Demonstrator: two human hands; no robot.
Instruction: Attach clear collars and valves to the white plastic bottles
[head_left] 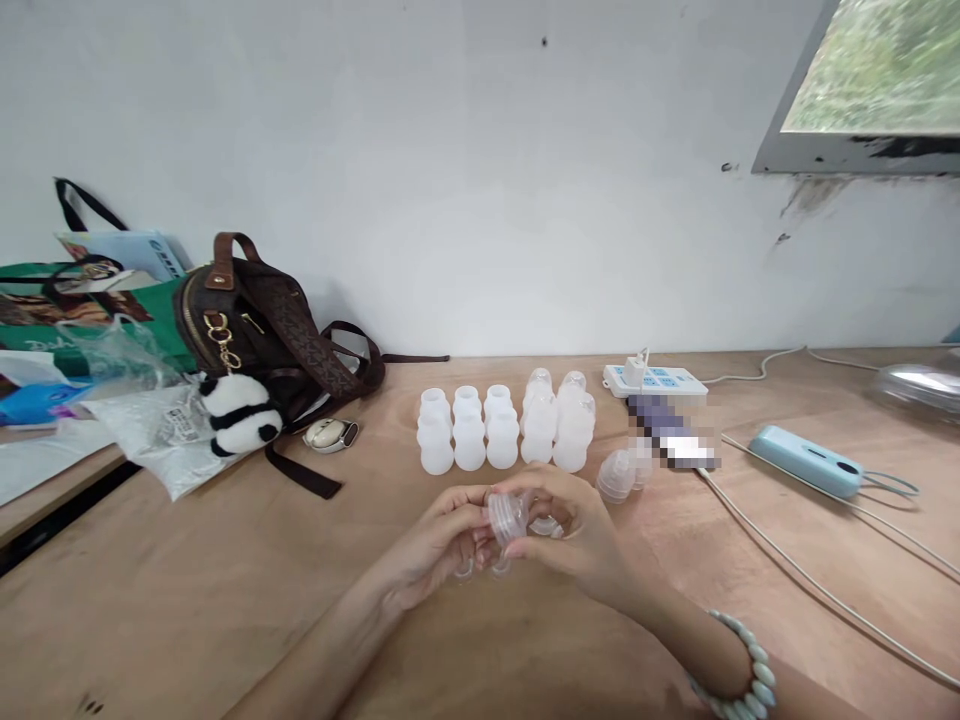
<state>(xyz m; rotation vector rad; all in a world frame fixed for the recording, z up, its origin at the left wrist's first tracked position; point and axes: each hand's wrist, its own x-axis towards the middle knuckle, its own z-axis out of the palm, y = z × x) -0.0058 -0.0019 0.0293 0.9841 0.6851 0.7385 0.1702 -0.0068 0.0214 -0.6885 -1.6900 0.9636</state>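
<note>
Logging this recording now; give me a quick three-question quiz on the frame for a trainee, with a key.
1. True or false: the beaded bracelet is on the right wrist.
2. Where do the white bottles stand? A) between the backpack and the power strip; B) right of the power strip; C) left of the backpack.
3. What do the left hand and right hand hold together?

Key: 1. True. 2. A. 3. A clear ridged piece.
</note>
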